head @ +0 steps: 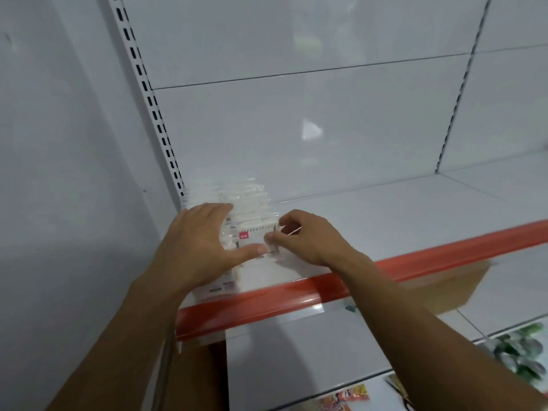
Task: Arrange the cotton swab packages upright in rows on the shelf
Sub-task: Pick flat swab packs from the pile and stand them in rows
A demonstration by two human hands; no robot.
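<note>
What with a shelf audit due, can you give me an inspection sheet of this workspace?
Surface: white shelf with an orange-red front strip.
Job's things: cotton swab packages stand in a row at the shelf's left end.
Clutter: cardboard box below the shelf; colourful packets on the lower shelf.
Hands: left hand presses the row; right hand pinches the front package at its right edge.
Cables: thin grey cord beside the left forearm.
Surroundings: white back panels, slotted upright, plain wall at left.
</note>
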